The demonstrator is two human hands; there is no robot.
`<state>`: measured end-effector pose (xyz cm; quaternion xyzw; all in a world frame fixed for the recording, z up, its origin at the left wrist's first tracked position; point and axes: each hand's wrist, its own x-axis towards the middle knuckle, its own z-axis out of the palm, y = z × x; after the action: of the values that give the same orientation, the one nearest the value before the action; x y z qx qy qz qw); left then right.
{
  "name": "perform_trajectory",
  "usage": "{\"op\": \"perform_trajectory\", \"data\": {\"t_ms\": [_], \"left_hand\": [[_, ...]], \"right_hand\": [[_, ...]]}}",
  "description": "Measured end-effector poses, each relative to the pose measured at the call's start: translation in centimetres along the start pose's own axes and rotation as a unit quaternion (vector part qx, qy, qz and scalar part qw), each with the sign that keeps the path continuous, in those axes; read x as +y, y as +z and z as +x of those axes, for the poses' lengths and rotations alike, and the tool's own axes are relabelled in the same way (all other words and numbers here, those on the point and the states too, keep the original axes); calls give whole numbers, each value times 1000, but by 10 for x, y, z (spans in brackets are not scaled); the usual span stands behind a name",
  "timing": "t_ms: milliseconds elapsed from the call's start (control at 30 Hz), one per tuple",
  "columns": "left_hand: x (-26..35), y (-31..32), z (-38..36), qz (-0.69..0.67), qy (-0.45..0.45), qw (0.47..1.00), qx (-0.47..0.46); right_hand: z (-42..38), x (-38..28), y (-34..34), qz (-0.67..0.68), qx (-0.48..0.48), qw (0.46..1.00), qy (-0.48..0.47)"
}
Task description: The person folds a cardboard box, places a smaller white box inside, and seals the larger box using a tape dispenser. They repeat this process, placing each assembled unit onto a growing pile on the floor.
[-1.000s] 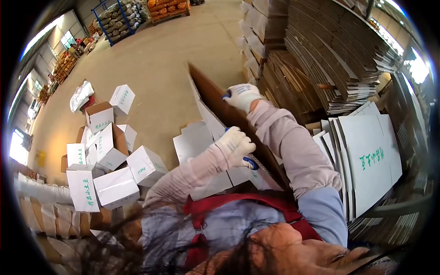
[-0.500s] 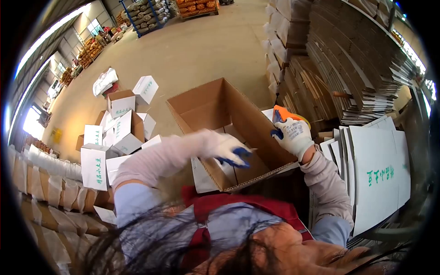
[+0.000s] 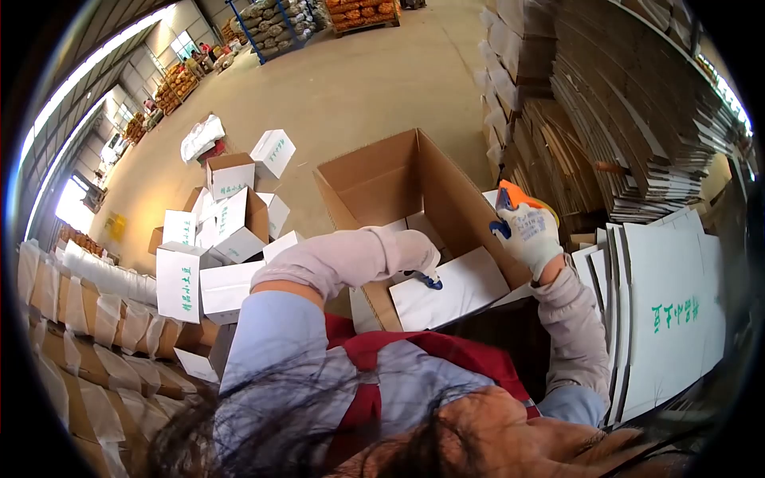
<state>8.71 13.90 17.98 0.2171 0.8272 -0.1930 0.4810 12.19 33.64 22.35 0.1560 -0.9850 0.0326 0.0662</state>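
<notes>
A large cardboard box (image 3: 374,179), brown inside, stands in front of me with its near white flap (image 3: 450,288) folded inward. My left hand (image 3: 426,267), in a white and blue glove, presses on that flap; its fingers are partly hidden by the sleeve and glove. At the box's right side, my gloved right hand (image 3: 529,235) is closed round an orange tape dispenser (image 3: 516,196).
Small white boxes with green lettering (image 3: 179,283) lie piled at the left. Flat white cartons (image 3: 669,311) lean at the right, below tall cardboard stacks (image 3: 621,119). Sacks on a pallet (image 3: 358,12) and distant people (image 3: 205,52) are farther back.
My left hand has come down onto the near flap, which is now folded over the box opening. My right hand keeps hold of the dispenser. The view has shifted slightly.
</notes>
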Motion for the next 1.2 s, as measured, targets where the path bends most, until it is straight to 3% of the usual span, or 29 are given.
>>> {"op": "perform_trajectory", "data": {"t_ms": [33, 67, 100, 133, 167, 200, 233, 267, 333, 367, 433, 467, 500, 533, 567, 600, 633, 700, 767, 867, 933, 967, 1033, 1067, 1100, 1167, 1200], "left_hand": [[-8, -1, -2, -2, 1, 1000, 5], [-21, -1, -5, 71, 17, 981, 179], [-35, -3, -6, 140, 33, 927, 345], [-55, -18, -6, 202, -28, 851, 483], [-70, -48, -48, 136, -89, 835, 526], [-112, -60, -42, -8, -136, 826, 546], [-134, -66, -48, -151, -180, 798, 555], [-136, -63, -44, -152, -177, 799, 554], [-129, -49, -44, -118, -71, 924, 357], [-122, -17, -26, -54, 47, 898, 434], [-118, -22, -10, -1, 6, 982, 188], [-125, -22, -13, -46, 18, 977, 206], [-134, -21, -20, -91, 30, 970, 225], [-128, -26, -67, -172, 21, 958, 228], [-149, -18, -54, -156, 1, 920, 360], [-171, -11, -32, -136, -20, 864, 484], [-182, -11, -14, -138, -17, 864, 483], [-202, -11, 14, -234, -163, 730, 622], [-184, -32, 47, -240, -44, 684, 688], [-146, -54, 87, -204, -105, 710, 666], [-134, -62, 85, -242, -113, 849, 457], [-136, -61, 93, -223, -126, 818, 515], [-154, -71, 106, -264, -66, 849, 452], [-158, -74, 109, -272, -63, 848, 451], [-162, -77, 108, -277, -61, 844, 456], [-171, -79, 109, -283, -53, 837, 466], [-178, -77, 113, -300, -37, 830, 469]], "right_hand": [[-2, -3, -1, -5, 2, 1000, -1], [-4, -5, -3, -15, -5, 1000, 8], [-4, -7, -4, -25, -13, 999, 17], [-2, -8, -5, -33, -21, 999, 29], [-1, -9, -4, -33, -26, 999, 32], [0, -7, -2, -29, -13, 999, 43], [2, -5, 0, -26, 2, 998, 55], [2, -4, 3, -19, 20, 998, 55], [7, -11, -3, -33, 4, 998, 61], [7, -21, -6, -41, -16, 997, 66], [3, -52, 0, -77, 36, 996, 34], [3, -69, 15, -126, 11, 992, 17], [-6, -85, 27, -228, 49, 971, -48], [-11, -92, 61, -189, 25, 978, -87], [-18, -96, 86, -102, 4, 990, -98], [-24, -90, 94, -55, 64, 994, -68], [-28, -80, 98, -8, 121, 992, -40], [-25, -71, 88, 8, 121, 993, -9], [-23, -68, 87, 1, 129, 991, -37], [-21, -69, 69, 67, 120, 990, -19], [-19, -62, 52, 206, 138, 969, 21], [-17, -64, 38, 337, 160, 927, 39], [-14, -79, 20, 625, 187, 755, 71], [-12, -85, 9, 582, 178, 792, 50], [-11, -90, 25, 633, 210, 745, 10], [-6, -102, 72, 659, 164, 728, 90], [-1, -101, 86, 629, 97, 770, 53]]}}
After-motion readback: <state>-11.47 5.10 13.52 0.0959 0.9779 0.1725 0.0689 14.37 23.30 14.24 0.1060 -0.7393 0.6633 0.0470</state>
